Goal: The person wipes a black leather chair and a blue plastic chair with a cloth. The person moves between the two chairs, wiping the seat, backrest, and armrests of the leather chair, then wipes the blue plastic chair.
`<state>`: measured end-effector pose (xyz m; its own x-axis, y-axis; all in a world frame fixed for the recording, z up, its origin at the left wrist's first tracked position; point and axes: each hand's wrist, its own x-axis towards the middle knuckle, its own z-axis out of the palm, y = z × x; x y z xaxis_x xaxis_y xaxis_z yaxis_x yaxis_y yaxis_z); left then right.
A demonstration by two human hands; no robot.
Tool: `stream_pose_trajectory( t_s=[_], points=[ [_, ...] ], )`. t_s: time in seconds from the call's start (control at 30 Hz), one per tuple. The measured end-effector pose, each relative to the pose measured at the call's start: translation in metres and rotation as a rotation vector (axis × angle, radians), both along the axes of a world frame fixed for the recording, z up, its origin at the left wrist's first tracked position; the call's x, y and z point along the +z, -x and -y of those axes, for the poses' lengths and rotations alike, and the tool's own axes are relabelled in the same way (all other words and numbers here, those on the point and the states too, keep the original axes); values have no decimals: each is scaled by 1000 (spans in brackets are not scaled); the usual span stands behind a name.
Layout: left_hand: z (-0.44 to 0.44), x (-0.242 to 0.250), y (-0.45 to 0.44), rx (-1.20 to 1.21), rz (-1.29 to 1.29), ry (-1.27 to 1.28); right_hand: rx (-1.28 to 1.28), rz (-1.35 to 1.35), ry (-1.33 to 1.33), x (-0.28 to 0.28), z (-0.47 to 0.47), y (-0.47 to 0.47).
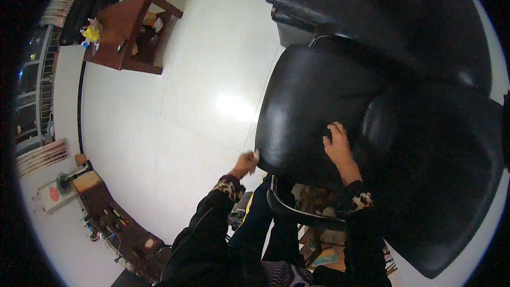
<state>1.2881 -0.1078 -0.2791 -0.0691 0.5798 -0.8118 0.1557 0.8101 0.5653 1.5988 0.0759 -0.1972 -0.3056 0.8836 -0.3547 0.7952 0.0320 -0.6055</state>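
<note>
A black leather-like office chair with a shiny seat (pixel 295 99) and a broad backrest (pixel 442 155) fills the right of the head view. My left hand (pixel 246 163) is at the seat's near left corner, its fingers curled; a small pale bit shows at the fingertips, too small to name. Whether the fingers touch the seat's edge cannot be told. Over the seat, near the backrest, is my right hand (pixel 338 145), palm down with fingers slightly bent and apart, holding nothing. A curved armrest (pixel 303 211) with a bright metal rim lies below the seat, between my forearms.
Beyond the chair stands black padded furniture (pixel 358 4). At the upper left is a reddish wooden table (pixel 119 28) bearing a yellow plastic bag (pixel 92 32). A dark wooden bench or cabinet (pixel 115 223) with tools runs along the lower left. A shelf (pixel 330 243) holds items beneath my right arm.
</note>
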Motion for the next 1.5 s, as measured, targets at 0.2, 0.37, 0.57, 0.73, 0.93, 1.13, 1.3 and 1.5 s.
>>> stream_pose_trajectory(
  t_s=[0.2, 0.37, 0.57, 0.73, 0.93, 1.13, 1.3, 1.5],
  points=[
    [18, 60, -17, 94, 160, -246, 20, 37, -170, 71, -5, 20],
    [-12, 111, -9, 87, 163, -381, -66, 68, -251, 138, -12, 27],
    [-78, 139, 17, 216, 382, -328, -217, 150, -269, 165, -30, 31],
    [-139, 152, 70, -19, 313, -443, -379, 173, -333, 158, -50, 73],
    [-212, 190, 174, 66, 275, -441, -438, 97, -304, 162, -70, 154],
    [-260, 205, 193, 49, 380, -498, -491, 103, -346, 170, -84, 176],
    [-284, 210, 159, -54, 365, -445, -584, 98, -301, 172, -89, 158],
    [-341, 226, 105, -117, 397, -530, -673, 95, -407, 173, -116, 115]
  ],
)
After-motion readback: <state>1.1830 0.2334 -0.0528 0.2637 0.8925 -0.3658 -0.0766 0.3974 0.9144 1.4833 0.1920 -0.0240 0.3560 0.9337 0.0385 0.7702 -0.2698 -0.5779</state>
